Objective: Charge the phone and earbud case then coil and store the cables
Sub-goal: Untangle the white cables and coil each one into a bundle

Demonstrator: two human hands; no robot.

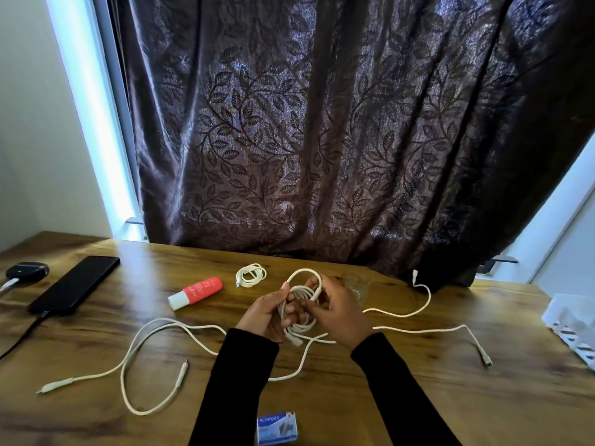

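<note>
Above the middle of the wooden table (402, 397), my left hand (265, 313) holds several loops of a white cable (301, 292). My right hand (338, 312) pinches the top loop of that coil. A finished small white coil (251, 274) lies behind them. Two loose white cables sprawl on the table: one to the left (141, 342), one to the right (450, 329). The black phone (75, 284) lies at the left with a dark cable plugged in. The dark earbud case (27, 272) sits at the far left with a cable attached and a small green light.
A red tube with a white cap (196, 292) lies left of my hands. A clear glass (357, 286) stands just behind my right hand. A white slotted tray (573, 323) is at the right edge. A small blue box (277, 428) sits near the front edge. A dark curtain hangs behind.
</note>
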